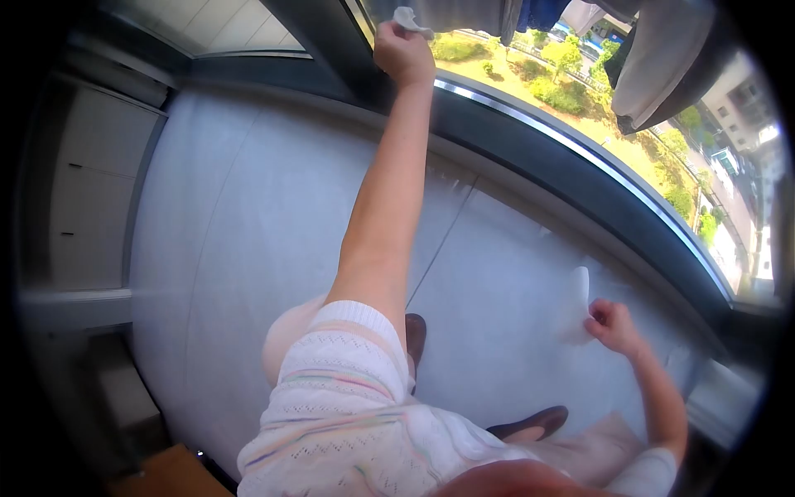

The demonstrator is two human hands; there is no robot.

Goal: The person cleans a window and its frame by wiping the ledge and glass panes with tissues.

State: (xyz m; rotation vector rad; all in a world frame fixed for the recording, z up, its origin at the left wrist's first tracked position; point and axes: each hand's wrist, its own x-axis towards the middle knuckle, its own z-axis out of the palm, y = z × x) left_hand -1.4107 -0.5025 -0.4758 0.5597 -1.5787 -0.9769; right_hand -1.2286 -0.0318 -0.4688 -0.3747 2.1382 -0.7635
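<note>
My left hand point(404, 56) is stretched far forward to the top of the view, beside the dark window frame. Its fingers are closed on a small crumpled white cloth or tissue point(411, 20). At the lower right, my right hand point(613, 325) is held above the floor, its fingers pinched on a thin white piece point(582, 290) that looks like tissue or cloth. This piece is partly blurred, and its exact material is unclear.
A dark window frame point(530, 149) curves across the right side. Clothes point(662, 62) hang at the upper right. Pale floor tiles point(273, 182) lie below, with my shoes point(542, 421) on them. Light cabinets point(99, 186) stand at the left.
</note>
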